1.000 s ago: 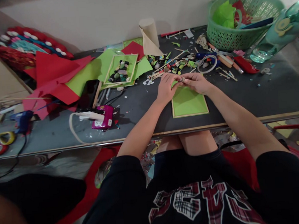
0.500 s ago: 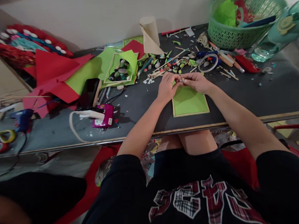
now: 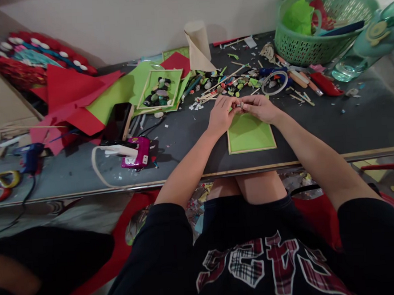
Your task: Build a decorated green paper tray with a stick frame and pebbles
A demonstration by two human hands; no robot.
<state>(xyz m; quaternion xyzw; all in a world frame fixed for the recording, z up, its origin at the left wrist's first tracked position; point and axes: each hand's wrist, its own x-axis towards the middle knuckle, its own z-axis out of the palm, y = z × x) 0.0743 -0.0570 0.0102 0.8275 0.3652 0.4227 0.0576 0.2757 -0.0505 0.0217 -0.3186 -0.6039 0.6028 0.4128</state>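
Note:
My left hand [image 3: 222,113] and my right hand [image 3: 262,109] meet over the far edge of a bright green panel with a thin wooden border [image 3: 251,135]. The fingertips of both are pinched together around a small greyish piece [image 3: 240,105], too small and too covered to name. The panel lies flat on the dark table, its far edge partly hidden beneath my hands. Just beyond my fingers spreads a heap of pebbles, sticks and paper scraps [image 3: 236,83].
Left of my hands lie a framed panel with pebbles [image 3: 160,92], a phone [image 3: 117,121], a magenta power socket [image 3: 137,153], a glue gun [image 3: 30,157] and scissors [image 3: 2,184]. At right stand a green basket [image 3: 306,43] and a bottle [image 3: 360,44]. Another person's arm [image 3: 14,274] shows lower left.
The green paper that overlapped the pebble panel's upper right corner has dropped away, so its frame shows whole. The other person's arm has shifted slightly. My hands stay pinched in almost the same place.

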